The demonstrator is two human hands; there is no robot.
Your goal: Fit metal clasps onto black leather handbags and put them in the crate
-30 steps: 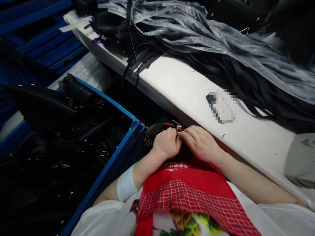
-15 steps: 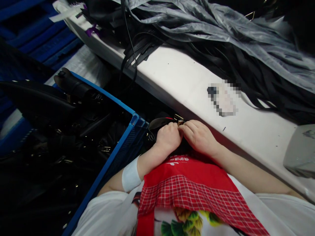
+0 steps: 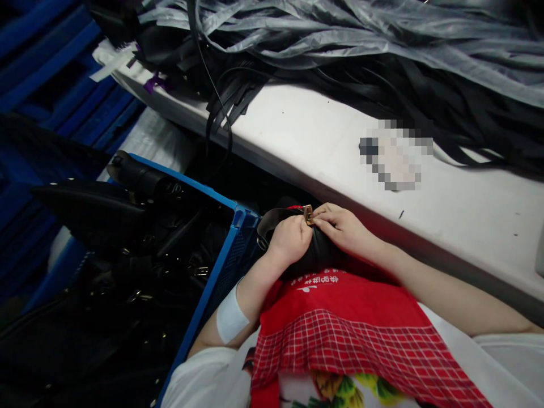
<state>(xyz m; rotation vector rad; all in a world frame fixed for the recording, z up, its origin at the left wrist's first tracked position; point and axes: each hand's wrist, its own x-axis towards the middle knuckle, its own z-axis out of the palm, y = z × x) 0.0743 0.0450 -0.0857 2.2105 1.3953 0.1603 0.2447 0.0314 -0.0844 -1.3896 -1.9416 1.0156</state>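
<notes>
A black strap (image 3: 272, 218) loops up beside my left hand (image 3: 292, 237), which is closed in a fist around it. At the top of that fist stands a gold buckle (image 3: 308, 214). My right hand (image 3: 342, 225) pinches at the buckle's right side with thumb and fingertips; the exact spot under the fingertips is hidden. Below both hands a black leather-like item (image 3: 318, 252), perhaps a bag, rests in my lap against the red apron (image 3: 352, 303). Much of it is covered by my hands and forearms.
To the left stands a blue crate (image 3: 208, 272) filled with black bags (image 3: 140, 212) with gold fittings. A white table (image 3: 306, 136) runs diagonally ahead, bearing black straps (image 3: 382, 96), clear plastic wrap (image 3: 323, 34) and a blurred-out object (image 3: 391, 158). Blue pallets (image 3: 46, 73) are stacked far left.
The gold buckle has turned and shows more plainly. My right hand has shifted slightly right, its fingers less curled over. The view has moved a little.
</notes>
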